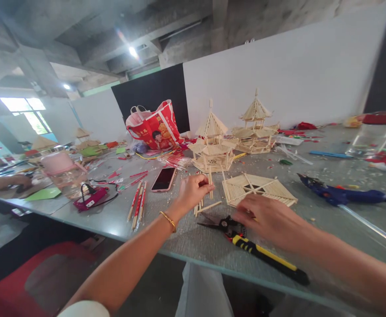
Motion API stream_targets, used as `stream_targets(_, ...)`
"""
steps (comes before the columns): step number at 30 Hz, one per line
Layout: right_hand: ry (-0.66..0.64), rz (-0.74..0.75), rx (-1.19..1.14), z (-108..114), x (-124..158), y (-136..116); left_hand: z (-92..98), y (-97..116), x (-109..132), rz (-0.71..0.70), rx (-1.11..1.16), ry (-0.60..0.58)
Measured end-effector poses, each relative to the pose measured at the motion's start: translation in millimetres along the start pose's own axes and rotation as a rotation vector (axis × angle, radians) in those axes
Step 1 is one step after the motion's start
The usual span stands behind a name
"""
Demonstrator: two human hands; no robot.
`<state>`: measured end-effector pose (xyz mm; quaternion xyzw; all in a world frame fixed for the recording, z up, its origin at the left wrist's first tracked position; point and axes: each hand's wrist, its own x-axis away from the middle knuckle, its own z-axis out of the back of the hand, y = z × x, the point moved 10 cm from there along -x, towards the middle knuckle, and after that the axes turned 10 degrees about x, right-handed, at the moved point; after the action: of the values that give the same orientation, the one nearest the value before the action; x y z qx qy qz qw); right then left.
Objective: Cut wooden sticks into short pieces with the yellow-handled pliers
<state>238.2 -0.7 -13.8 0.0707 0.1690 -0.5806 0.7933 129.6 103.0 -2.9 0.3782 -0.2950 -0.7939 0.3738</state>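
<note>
My left hand (194,191), a gold bracelet at its wrist, pinches a short wooden stick (211,175) held about upright. Below its fingers a few cut sticks (209,208) lie on the table. My right hand (255,213) is over the upper handle of black and yellow pruning shears (265,256), whose blades point left. That hand is smeared by motion and its fingertips are partly hidden, so its grip on the shears is unclear. Just behind it lies a flat hexagonal stick panel (268,187) with a dark opening in its middle.
Two stick pavilions (211,149) (257,127) stand at the back. To the right lies a blue glue gun (347,193) with a clear glue stick. Left are a phone (164,179), red-wrapped sticks (137,204), a purple pouch (90,199) and a red bag (155,127). Another person's hand (17,180) is far left.
</note>
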Motion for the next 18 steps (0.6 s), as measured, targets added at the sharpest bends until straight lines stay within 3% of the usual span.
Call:
stream_targets(3, -0.018, 0.042, 0.187, -2, 18, -8, -9.2, -13, -3, 0.004, -0.018, -0.060)
stream_targets(7, -0.005, 0.102, 0.301, -1, 30, -22, -18.8, -16, 1, 0.023, -0.016, -0.109)
stream_targets(12, -0.066, 0.154, 0.313, -10, 31, -26, -20.5, -8, 4, 0.009, 0.003, -0.117)
stream_targets(18, -0.177, 0.160, 0.286, -16, 25, -27, -21.9, -12, 2, -0.013, 0.003, -0.117)
